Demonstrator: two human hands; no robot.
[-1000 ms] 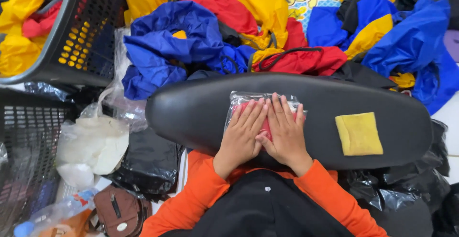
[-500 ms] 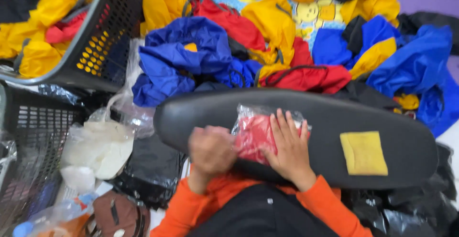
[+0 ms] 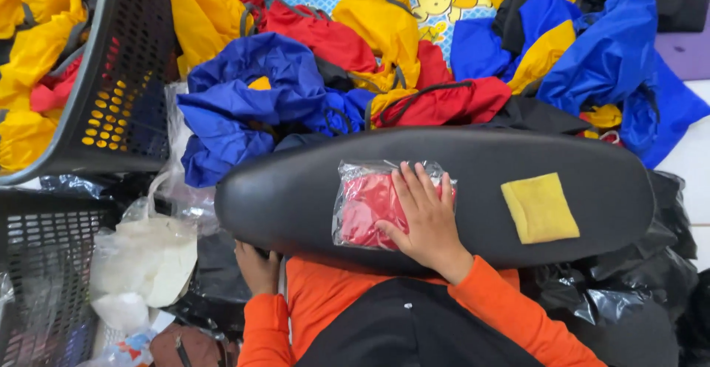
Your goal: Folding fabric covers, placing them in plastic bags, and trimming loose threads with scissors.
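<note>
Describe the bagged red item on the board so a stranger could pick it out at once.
Find the long black oval board across the person's lap. Near its middle lies a clear plastic bag with folded red fabric inside, pressed flat under the right hand. Unlike the bare yellow folded cloth further right, it is red and wrapped in crinkly plastic.

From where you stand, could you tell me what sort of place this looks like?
Probably a small home garment-packing spot on the floor: heaps of bright fabric items, a dark mesh basket holding more, and a red piece in a clear bag under the right hand.
</note>
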